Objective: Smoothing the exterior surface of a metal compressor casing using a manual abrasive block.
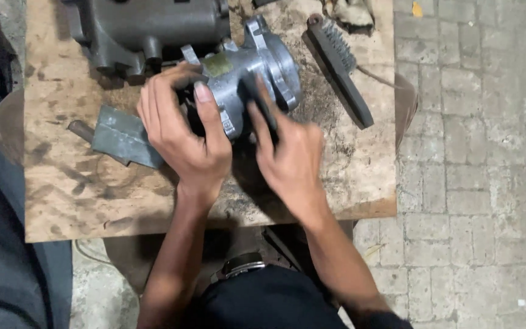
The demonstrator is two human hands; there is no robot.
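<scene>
My left hand (184, 131) holds a grey metal part (257, 73). It looks smooth and a bit shiny, with a dull yellow patch on top. My right hand (290, 161) presses a dark, matt thing against it. The wooden board (80, 195) under it is rough, stained and dusty. The brush (339, 67) is black with stiff bristles. A flat metal piece (123, 137) looks dull grey. The big casing (147, 27) is dark, matt metal. The floor (476, 152) is rough stone.
</scene>
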